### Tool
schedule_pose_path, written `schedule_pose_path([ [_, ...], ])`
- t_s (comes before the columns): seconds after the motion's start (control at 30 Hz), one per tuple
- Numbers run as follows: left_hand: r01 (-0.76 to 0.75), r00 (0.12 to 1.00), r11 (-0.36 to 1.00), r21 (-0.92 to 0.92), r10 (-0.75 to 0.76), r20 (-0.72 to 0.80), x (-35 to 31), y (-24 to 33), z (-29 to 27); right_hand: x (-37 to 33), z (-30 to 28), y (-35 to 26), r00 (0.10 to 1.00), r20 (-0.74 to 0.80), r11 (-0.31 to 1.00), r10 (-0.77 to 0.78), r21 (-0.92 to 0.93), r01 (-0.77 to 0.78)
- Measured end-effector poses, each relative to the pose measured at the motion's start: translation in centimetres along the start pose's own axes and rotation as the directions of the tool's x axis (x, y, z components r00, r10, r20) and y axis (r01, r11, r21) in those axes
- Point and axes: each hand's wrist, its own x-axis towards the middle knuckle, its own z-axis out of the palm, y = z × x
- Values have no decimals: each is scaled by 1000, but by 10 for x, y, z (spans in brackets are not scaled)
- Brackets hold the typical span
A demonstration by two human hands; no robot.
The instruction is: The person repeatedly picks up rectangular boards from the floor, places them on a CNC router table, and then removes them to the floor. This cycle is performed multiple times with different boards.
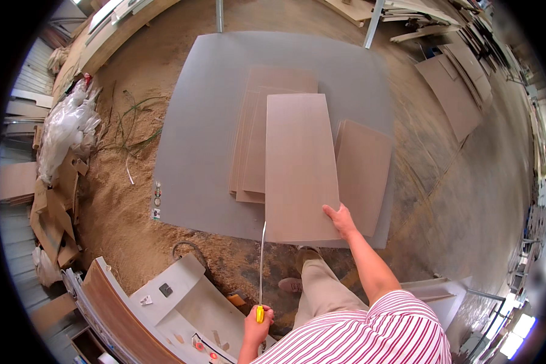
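My left hand (255,327) is closed around a yellow tape measure (260,313), low in the view. Its thin metal blade (262,264) runs out to the near left corner of a light brown rectangular board (300,164). My right hand (344,222) grips that board by its near right edge, thumb on the top face. Beneath and to the left lies a stack of similar boards (249,151). More boards (364,167) lie partly under it on the right. All of these are over a large grey sheet (194,121).
Sawdust (133,206) covers the floor at left, with green strapping (127,124) on it. Clear plastic wrap (73,121) and cardboard scraps (54,218) lie along the left side. Brown panels (452,91) lie at far right. A white machine part (182,297) stands at lower left.
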Motion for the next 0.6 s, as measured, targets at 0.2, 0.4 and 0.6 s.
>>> schedule_pose_path([
  [0.2, -45, 994, 990, -131, 32, -100, -8, -24, 1, 42, 89, -37, 981, 134, 989, -141, -16, 144],
  [0.4, -65, 964, 950, -306, -19, -265, -21, -18, 9, 74, 234, 3, 974, 199, 991, -111, -57, 124],
  [0.6, -83, 917, 935, -346, -65, -394, -23, -19, 4, 88, 368, 65, 993, 117, 980, -22, -192, 44],
])
